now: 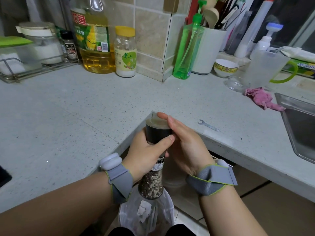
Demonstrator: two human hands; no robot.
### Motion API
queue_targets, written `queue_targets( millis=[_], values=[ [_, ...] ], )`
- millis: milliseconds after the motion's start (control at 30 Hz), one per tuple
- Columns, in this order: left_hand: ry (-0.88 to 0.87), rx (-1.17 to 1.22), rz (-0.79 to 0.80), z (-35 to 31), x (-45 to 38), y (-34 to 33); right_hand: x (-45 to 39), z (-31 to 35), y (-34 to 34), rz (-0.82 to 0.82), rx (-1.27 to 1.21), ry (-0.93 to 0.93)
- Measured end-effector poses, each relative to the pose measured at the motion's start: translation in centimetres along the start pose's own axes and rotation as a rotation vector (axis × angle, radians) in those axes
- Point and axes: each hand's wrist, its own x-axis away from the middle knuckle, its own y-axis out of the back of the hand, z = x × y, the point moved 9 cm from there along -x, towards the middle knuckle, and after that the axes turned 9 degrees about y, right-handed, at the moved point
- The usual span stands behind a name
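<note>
A glass pepper grinder (pixel 151 183) full of mixed peppercorns, with a black top and a clear cap (pixel 157 123), is held upright in front of the counter's inner corner. My left hand (pixel 146 154) grips its neck, thumb wrapped across the black part. My right hand (pixel 184 143) lies against the grinder's right side, fingers straight and reaching over the cap. Both wrists wear grey bands. A white bin (pixel 168 212) lined with a bag stands on the floor right below the grinder.
The grey L-shaped counter (pixel 76 108) carries a small flat wrench (pixel 208 126), a pink rag (pixel 262 99), a steel sink (pixel 300 123), a green soap bottle (pixel 187 51), a large oil bottle (pixel 92 34), a yellow-lidded jar (pixel 125 51) and a wire rack (pixel 34 68).
</note>
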Motion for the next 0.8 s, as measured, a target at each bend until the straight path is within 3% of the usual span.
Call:
queue_targets(
  millis=[367, 467, 633, 800],
  values=[
    [0.018, 0.007, 0.107, 0.0, -0.3, -0.9, 0.4, -0.3, 1.3, 0.063, -0.070, 0.081],
    [0.033, 0.066, 0.099, -0.2, -0.2, -0.7, 1.8, -2.9, 4.4, 0.051, 0.046, -0.001],
    [0.061, 0.138, 0.032, -0.4, -0.3, 0.1, 6.1, -6.9, 4.5, 0.297, 0.189, -0.113],
    [0.096, 0.196, 0.059, -0.4, 0.0, -0.3, 6.5, -7.2, 5.4, 0.139, 0.239, -0.006]
  ],
)
